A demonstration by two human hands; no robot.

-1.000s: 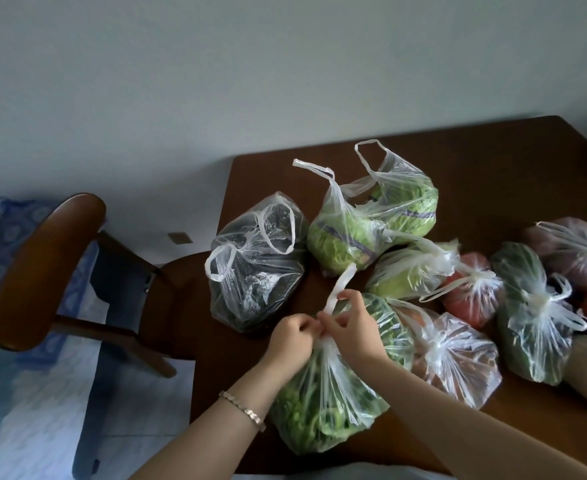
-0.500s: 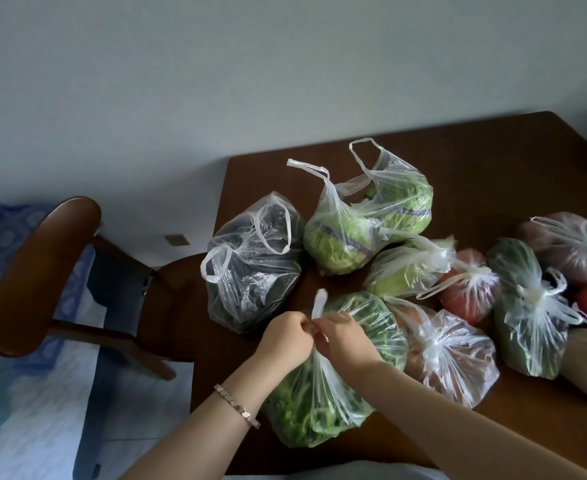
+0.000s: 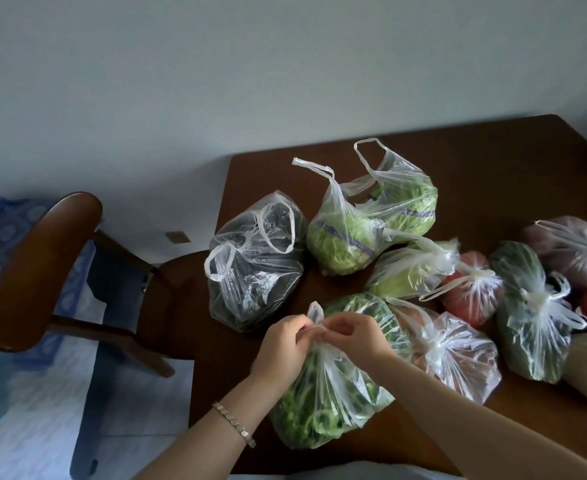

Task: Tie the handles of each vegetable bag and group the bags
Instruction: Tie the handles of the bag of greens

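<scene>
Over greens bag [image 3: 323, 407], left hand [image 3: 282, 348], right hand [image 3: 356, 332] pinch handles [image 3: 314, 315].

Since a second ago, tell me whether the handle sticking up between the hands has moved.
Yes. The handle has shortened downward, away from the untied lettuce bag.

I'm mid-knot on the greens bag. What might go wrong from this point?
1. The left hand and right hand pinch the thin handles of the greens bag. A hard pull may tear the plastic, and a weak one may leave the knot loose.
2. The untied dark-leaf bag sits by the left edge of the table. An elbow nudge might tip it toward the chair.
</scene>
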